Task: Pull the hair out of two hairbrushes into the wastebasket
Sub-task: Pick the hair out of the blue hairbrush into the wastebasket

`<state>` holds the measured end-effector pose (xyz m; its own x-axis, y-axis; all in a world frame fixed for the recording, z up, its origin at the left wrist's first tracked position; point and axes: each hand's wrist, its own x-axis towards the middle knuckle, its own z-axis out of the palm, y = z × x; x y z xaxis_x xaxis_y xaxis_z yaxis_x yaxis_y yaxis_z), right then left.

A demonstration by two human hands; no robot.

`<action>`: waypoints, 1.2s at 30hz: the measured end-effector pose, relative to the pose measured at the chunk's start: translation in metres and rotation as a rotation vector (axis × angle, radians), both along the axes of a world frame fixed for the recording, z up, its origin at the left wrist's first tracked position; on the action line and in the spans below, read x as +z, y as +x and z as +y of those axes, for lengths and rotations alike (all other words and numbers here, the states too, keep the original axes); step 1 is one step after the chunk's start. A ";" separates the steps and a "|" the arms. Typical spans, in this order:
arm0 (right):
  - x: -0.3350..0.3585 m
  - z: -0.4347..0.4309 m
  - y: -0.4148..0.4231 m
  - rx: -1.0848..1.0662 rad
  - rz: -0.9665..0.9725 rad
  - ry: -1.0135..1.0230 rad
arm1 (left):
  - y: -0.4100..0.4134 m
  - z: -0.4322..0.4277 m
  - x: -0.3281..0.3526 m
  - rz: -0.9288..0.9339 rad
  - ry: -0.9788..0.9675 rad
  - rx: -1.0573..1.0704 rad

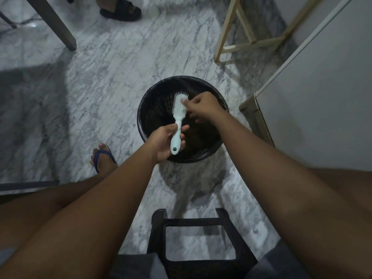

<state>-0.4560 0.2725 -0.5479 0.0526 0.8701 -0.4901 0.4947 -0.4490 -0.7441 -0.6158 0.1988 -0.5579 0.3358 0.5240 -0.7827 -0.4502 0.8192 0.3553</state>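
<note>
Two hands work over one bin, and we can see only one brush; the other is not in view. On the left, our left hand [167, 141] curls its fingers and thumb round the handle, low down near the end. The hairbrush [178, 115] is pale plastic. We think it is light and hard, so the handle is a good place to hold tight. Its bristles look thin and bendy, so we should tug softly. To the right, our right hand [203, 106] has its fingertips [183, 100] pinched at the bristles near the top. We cannot tell if hair is between them. Hair is soft, light and clingy, so we would grab it down near the roots. The wastebasket [201, 156] sits right under the brush.
</note>
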 end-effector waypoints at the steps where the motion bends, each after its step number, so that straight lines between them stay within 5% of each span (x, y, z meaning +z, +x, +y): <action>1: 0.001 -0.002 0.000 0.051 -0.009 -0.004 | -0.001 0.001 0.000 0.003 -0.002 -0.003; 4: -0.003 0.000 0.001 0.079 -0.035 0.014 | -0.003 0.001 -0.001 0.011 -0.004 -0.004; 10: -0.012 0.015 -0.002 -0.258 -0.011 0.103 | -0.004 0.000 -0.003 0.047 -0.003 -0.025; 17: -0.007 0.024 -0.006 0.117 -0.171 0.151 | 0.000 -0.002 -0.004 0.042 0.028 -0.038; 24: -0.004 0.027 0.003 -0.322 0.040 0.141 | -0.003 -0.001 -0.002 0.029 0.074 -0.030; 30: 0.006 -0.002 0.020 0.154 0.127 0.030 | 0.006 0.002 0.002 0.003 0.057 0.039; 36: 0.004 0.005 0.016 -0.016 0.030 0.103 | 0.015 0.004 0.003 0.003 0.068 0.093</action>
